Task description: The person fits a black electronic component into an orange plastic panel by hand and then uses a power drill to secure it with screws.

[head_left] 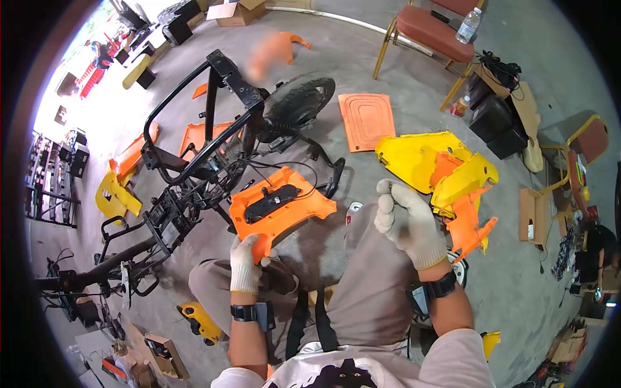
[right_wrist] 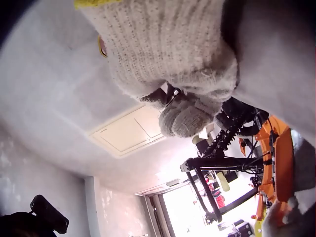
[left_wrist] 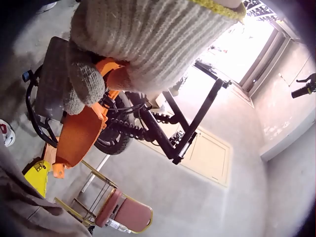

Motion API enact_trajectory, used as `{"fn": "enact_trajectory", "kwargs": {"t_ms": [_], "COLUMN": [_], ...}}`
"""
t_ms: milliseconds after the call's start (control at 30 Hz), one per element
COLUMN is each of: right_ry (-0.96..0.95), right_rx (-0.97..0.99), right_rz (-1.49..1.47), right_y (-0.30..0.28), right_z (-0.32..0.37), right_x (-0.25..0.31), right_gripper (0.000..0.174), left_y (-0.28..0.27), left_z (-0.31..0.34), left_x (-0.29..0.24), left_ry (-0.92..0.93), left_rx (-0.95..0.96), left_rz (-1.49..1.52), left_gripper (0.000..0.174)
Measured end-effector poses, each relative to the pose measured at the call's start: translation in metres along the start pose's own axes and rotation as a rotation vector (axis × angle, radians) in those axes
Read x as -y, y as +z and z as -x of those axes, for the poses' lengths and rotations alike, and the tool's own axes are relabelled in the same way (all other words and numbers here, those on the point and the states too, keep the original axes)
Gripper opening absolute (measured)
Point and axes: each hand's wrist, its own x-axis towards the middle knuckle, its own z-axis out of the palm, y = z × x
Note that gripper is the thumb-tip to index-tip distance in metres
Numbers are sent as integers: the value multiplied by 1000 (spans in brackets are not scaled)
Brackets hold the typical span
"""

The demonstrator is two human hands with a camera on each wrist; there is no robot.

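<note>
My gloved left hand [head_left: 244,266] grips the near lower corner of an orange plastic body panel [head_left: 313,203]. A black plate [head_left: 272,202] lies against the panel's middle. The panel is held up beside a bare black motorcycle frame [head_left: 242,86], with thin cables crossing close by. Over my right thigh, my gloved right hand [head_left: 409,223] is raised with its fingers curled in. Between those fingers, the right wrist view shows a small metal piece like a screw [right_wrist: 175,92], mostly hidden by the glove.
Yellow and orange panels [head_left: 420,161] lie at my right, near a flat orange panel [head_left: 366,121]. More fairings [head_left: 116,194] rest left of the frame. A red chair [head_left: 435,27] holding a bottle [head_left: 468,26] stands at the back. A yellow part [head_left: 200,323] sits by my left leg.
</note>
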Motion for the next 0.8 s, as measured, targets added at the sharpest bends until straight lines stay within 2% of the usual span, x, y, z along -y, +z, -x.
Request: {"fn": "enact_trajectory", "kwargs": {"t_ms": [100, 267, 367, 433, 667, 800], "right_ry": [-20, 10, 32, 30, 28, 8], "right_rx": [-5, 92, 101, 101, 45, 128], "right_rz": [-28, -100, -120, -122, -168, -145], "right_y": [1, -6, -8, -9, -1, -5], "right_z": [0, -2, -3, -4, -1, -2], "right_x": [1, 1, 0, -1, -1, -2], "right_gripper": [19, 20, 20, 20, 23, 24], "left_y": [3, 2, -4, -4, -7, 0], "left_z": [2, 9, 5, 4, 1, 12], "left_x": [-3, -9, -6, -5, -1, -11], "left_ry": [-9, -4, 65, 101, 116, 85], "left_rx": [-54, -19, 23, -4, -23, 2], "left_rz": [-25, -47, -84, -80, -89, -91], "left_gripper": [27, 27, 27, 32, 33, 27]}}
